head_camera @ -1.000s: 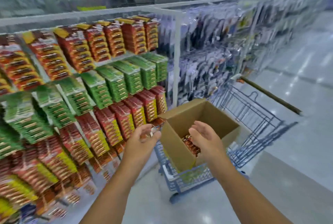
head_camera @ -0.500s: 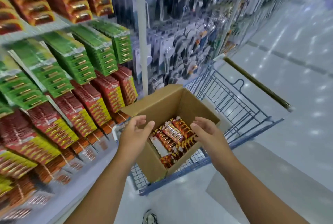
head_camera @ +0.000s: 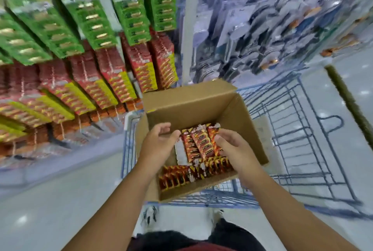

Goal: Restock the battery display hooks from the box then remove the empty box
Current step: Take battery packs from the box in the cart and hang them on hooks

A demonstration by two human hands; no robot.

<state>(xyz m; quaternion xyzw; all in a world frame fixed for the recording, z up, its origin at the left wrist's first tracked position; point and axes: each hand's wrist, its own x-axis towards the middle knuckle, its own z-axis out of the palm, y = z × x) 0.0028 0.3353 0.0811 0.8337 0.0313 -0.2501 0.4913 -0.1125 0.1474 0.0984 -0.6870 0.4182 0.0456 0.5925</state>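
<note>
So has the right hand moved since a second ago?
Yes. The right hand has gone down from above the brown cardboard box's rim into it, fingers now on the red battery packs.

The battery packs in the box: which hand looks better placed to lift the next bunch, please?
Probably the right hand: its fingers already touch the raised battery packs in the box, while the left hand hovers open beside them.
</note>
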